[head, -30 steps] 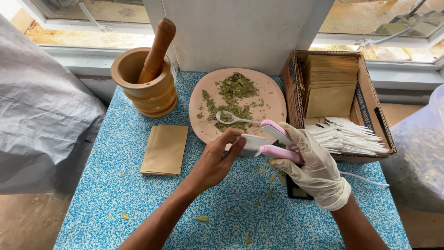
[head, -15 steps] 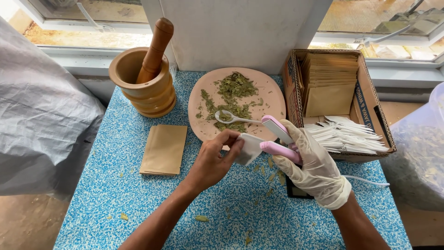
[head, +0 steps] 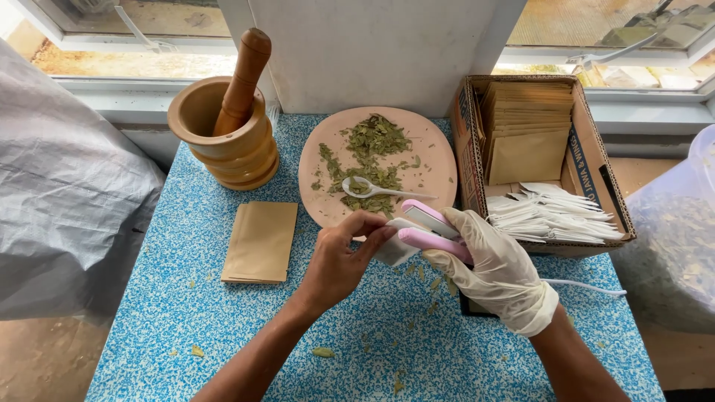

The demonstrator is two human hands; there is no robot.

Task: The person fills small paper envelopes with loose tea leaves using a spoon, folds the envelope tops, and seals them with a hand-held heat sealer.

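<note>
Our left hand pinches the small white sachet, its edge pointing right into the pink sealer. Our gloved right hand squeezes that sealer's arms nearly together over the sachet, above the counter.

The bare left hand reaches in from below, fingers curled and pinched shut at their tips. The gloved right hand meets it, fist closed, forearms converging.
</note>
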